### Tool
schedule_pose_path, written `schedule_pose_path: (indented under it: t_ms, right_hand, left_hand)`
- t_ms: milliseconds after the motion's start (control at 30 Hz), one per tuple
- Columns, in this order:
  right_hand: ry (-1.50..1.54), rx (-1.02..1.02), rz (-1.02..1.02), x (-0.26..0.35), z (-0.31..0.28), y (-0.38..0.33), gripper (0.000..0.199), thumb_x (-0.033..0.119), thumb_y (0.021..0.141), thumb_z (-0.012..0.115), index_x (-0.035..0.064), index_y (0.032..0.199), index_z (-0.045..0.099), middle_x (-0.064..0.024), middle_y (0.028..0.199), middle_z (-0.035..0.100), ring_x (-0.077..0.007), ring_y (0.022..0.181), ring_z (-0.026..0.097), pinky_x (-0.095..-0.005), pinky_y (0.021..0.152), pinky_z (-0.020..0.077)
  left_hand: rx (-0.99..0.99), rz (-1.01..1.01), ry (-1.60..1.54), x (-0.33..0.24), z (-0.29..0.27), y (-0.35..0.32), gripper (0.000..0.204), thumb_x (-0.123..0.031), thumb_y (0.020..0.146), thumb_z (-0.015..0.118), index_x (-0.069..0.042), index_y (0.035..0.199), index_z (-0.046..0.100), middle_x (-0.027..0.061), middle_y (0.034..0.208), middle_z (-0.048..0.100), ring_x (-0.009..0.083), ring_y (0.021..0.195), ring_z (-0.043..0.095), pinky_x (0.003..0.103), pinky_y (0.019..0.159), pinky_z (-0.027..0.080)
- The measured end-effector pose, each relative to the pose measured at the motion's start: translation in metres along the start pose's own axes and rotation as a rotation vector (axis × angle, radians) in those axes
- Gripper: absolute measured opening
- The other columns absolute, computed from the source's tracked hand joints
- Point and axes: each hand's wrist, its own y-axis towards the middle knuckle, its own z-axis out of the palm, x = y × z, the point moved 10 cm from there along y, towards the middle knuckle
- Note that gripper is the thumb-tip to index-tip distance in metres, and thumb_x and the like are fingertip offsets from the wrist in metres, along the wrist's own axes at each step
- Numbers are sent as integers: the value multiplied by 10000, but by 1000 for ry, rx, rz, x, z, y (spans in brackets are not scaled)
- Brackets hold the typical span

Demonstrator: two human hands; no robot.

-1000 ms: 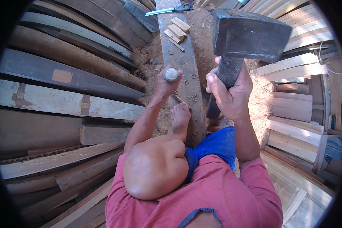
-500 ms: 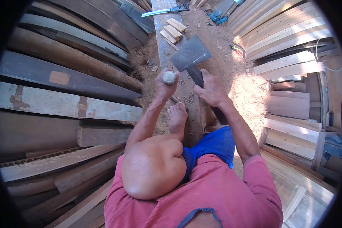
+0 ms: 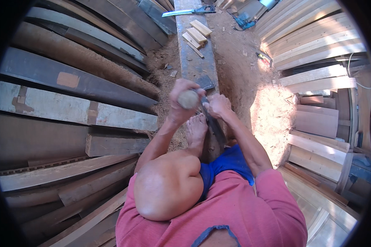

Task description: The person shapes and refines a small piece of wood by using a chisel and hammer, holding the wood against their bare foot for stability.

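Note:
My left hand (image 3: 182, 92) is closed round a chisel, whose pale round butt (image 3: 188, 99) faces up; its blade is hidden below the fist. Beside it, my right hand (image 3: 218, 105) grips the dark handle of a wooden mallet (image 3: 214, 125). The mallet's dark block head (image 3: 205, 82) is now low, just beyond my hands and partly hidden by the left one. Both hands are over a long worn plank (image 3: 189, 68), close together. My bare foot (image 3: 197, 126) rests just below the hands.
Several short pale wood pieces (image 3: 196, 34) lie farther along the plank, with a handsaw (image 3: 188, 11) across its far end. A blue power tool (image 3: 244, 22) and red-handled pliers (image 3: 264, 58) are on the floor at right. Stacked boards (image 3: 74, 105) line both sides; shavings cover the ground.
The mallet has swung down from its raised position, and its head now shows smaller beyond my hands. My hands have come closer together. The whole view has shifted slightly.

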Motion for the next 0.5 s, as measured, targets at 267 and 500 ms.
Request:
schedule_pose_path:
  t_ms: [267,500]
  right_hand:
    - [1899,269,-114,28,-23,-32,244,273,992,491,51,1041,581,-39,823,577,-157,680,613,-338,665,556]
    - [1701,16,-4,-15,-2,-65,126,166,958,524,48,983,560,-17,760,576,-100,604,581,-267,549,513]
  left_hand:
    - [337,363,551,-53,64,-33,506,-192,690,748,-181,1175,601,118,1259,569,289,1118,508,453,999,347]
    - [476,-517,530,180,41,-112,368,-267,838,698,-78,1126,567,236,897,659,449,830,630,519,730,477]
